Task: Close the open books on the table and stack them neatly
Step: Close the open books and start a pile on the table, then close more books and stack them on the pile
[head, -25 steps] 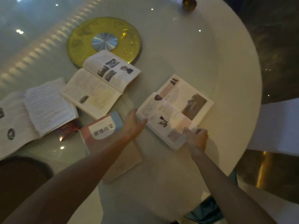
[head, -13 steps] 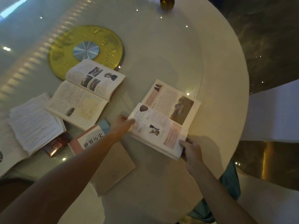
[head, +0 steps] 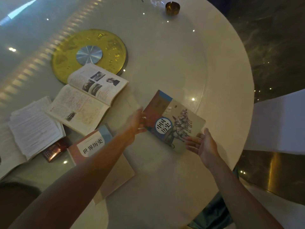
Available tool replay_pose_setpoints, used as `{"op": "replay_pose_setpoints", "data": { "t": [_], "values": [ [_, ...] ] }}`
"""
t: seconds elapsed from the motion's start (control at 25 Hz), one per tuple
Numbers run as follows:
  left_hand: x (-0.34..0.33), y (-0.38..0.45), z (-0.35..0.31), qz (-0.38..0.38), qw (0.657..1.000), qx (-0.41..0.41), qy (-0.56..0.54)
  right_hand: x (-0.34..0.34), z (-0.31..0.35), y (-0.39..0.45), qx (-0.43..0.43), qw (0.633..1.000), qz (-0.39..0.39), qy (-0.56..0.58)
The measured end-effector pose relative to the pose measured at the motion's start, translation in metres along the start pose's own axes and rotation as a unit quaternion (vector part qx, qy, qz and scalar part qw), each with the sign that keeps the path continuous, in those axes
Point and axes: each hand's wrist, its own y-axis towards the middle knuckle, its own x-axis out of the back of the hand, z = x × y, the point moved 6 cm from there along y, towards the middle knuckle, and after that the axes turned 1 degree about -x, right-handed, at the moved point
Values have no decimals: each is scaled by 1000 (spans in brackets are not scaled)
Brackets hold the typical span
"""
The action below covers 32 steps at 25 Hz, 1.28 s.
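Round table: open hands flanking closed book.

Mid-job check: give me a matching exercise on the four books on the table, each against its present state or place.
Things:
1. horse-cover book
2. pink-cover book
3. photo-page book
4. text-only book

States:
A. open, its far page over the rim of the yellow disc
B. closed, between the left hand and right hand
C. open at the left edge, pages of text only
D. closed, partly under the left forearm

Pairs: 1-B, 2-D, 3-A, 4-C
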Motion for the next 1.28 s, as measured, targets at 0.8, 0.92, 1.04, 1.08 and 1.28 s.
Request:
{"op": "replay_pose_setpoints", "data": {
  "t": [0.8, 0.92, 1.04, 1.08, 1.28],
  "values": [
    [-12, -12, 87, -22, 996, 24, 88, -15, -27, 1, 173, 886, 19, -431],
    [17, -27, 90, -40, 993, -30, 106, -40, -43, -18, 161, 907, 66, -384],
    [75, -45, 96, -84, 989, -71, 100, -81, -61, -34, 167, 913, 73, -366],
    [100, -51, 102, -104, 989, -72, 80, -99, -68, -38, 171, 910, 80, -370],
    [195, -79, 147, -178, 983, -41, -11, -189, -106, -65, 186, 869, 151, -434]
  ]
}}
